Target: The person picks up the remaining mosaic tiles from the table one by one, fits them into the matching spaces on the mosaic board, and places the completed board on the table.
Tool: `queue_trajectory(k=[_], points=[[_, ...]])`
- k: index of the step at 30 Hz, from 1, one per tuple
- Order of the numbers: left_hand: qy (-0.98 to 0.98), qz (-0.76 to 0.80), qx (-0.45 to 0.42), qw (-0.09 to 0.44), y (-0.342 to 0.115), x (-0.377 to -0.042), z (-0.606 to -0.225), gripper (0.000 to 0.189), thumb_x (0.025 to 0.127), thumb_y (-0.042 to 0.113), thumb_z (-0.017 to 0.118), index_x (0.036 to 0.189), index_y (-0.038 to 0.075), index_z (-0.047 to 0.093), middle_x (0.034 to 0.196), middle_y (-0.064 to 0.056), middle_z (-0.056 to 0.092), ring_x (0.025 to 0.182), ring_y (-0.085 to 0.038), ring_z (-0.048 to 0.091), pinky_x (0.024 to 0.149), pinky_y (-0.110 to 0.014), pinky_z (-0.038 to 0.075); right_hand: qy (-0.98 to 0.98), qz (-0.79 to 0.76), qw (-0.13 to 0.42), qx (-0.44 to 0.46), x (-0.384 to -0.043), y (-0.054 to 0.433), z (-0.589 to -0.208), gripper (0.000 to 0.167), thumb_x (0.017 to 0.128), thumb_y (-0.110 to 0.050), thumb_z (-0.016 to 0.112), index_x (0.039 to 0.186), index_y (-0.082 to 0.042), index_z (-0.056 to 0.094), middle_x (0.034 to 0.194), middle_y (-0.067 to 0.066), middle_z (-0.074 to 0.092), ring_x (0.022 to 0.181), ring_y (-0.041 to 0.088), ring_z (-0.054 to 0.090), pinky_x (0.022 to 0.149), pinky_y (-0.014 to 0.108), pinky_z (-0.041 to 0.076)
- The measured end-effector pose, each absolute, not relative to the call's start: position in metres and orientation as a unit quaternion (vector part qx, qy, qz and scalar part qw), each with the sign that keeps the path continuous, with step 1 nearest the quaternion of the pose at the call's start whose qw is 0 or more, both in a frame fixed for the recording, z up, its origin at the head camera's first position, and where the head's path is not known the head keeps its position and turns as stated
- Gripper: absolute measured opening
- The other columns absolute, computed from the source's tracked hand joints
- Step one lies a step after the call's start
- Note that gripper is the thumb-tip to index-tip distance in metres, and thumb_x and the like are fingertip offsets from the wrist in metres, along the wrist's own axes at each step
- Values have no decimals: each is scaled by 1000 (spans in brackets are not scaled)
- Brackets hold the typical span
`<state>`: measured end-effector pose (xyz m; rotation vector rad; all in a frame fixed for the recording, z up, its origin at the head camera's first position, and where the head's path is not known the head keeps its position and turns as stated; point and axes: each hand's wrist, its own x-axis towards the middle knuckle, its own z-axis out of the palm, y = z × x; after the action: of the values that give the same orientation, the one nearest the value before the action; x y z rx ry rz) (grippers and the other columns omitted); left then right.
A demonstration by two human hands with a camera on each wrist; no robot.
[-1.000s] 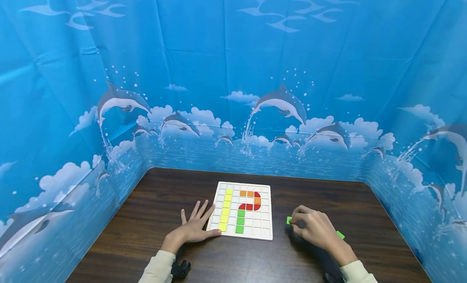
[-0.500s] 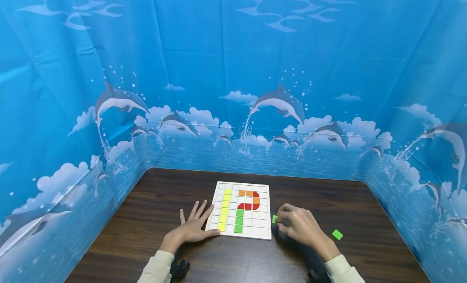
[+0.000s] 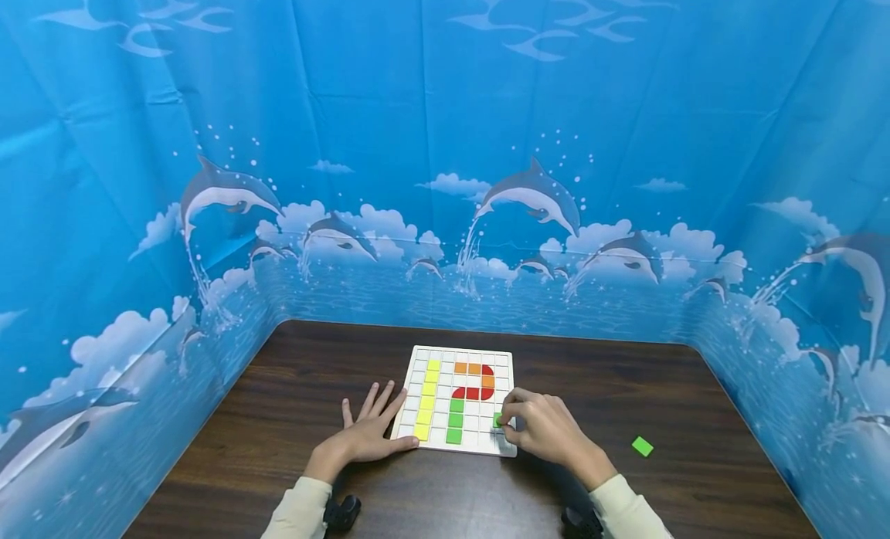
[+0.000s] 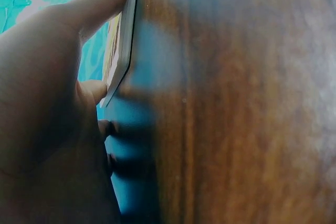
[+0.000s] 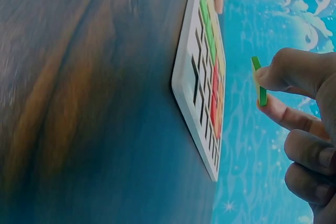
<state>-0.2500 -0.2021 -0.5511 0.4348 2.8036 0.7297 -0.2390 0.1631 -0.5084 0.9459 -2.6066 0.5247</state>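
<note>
A white grid board (image 3: 490, 440) lies on the table, bearing a column of yellow square tiles (image 3: 427, 405), a column of green tiles (image 3: 455, 422) and a curve of red and orange pieces (image 3: 476, 393). My right hand (image 3: 545, 427) pinches a green square tile (image 5: 260, 82) between thumb and finger, above the board's right side; the right wrist view shows the tile raised off the board. Fingers spread, my left hand (image 3: 366, 435) rests at the board's left edge, its thumb on the near left corner; the left wrist view shows that thumb (image 4: 100, 4) on the rim.
A loose green tile (image 3: 643, 446) lies on the dark wooden table (image 3: 584, 361) to the right of my right hand. A blue curtain (image 3: 389, 137) printed with dolphins stands round the table's back and sides.
My right hand has carried the green tile leftward from the table to over the board's right side. The loose green tile has come fully into view. My left hand stays put.
</note>
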Motion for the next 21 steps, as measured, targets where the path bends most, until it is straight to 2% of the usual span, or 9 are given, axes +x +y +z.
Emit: queue_trajectory(k=[4, 10, 16, 21], points=[[951, 249, 151, 108, -202, -248, -549, 105, 90, 84, 59, 172, 30, 22, 182, -11, 4, 167, -42, -9, 111, -86, -23, -914, 178, 134, 338, -239, 154, -509, 6, 86, -19, 86, 86, -25, 84, 99, -8, 74, 57, -3, 40, 51, 18, 32], [952, 245, 146, 108, -204, -252, -554, 107, 89, 85, 60, 173, 31, 21, 182, -10, 5, 167, -42, -7, 112, -85, -21, -914, 172, 110, 350, -242, 144, -511, 6, 89, -20, 85, 89, -25, 86, 102, -7, 75, 59, -2, 46, 52, 18, 33], [953, 240, 147, 108, -204, -253, -557, 106, 89, 87, 57, 173, 34, 19, 182, -8, 2, 167, -41, -9, 112, -85, -22, -913, 173, 86, 359, -243, 133, -513, 5, 91, -20, 84, 90, -24, 87, 100, -8, 76, 65, -2, 53, 54, 18, 39], [952, 243, 149, 109, -203, -251, -552, 106, 90, 82, 61, 172, 30, 22, 182, -11, 4, 167, -43, -8, 111, -86, -22, -914, 163, 68, 365, -242, 126, -515, 6, 90, -18, 85, 89, -24, 87, 96, -11, 74, 72, -1, 59, 58, 20, 46]])
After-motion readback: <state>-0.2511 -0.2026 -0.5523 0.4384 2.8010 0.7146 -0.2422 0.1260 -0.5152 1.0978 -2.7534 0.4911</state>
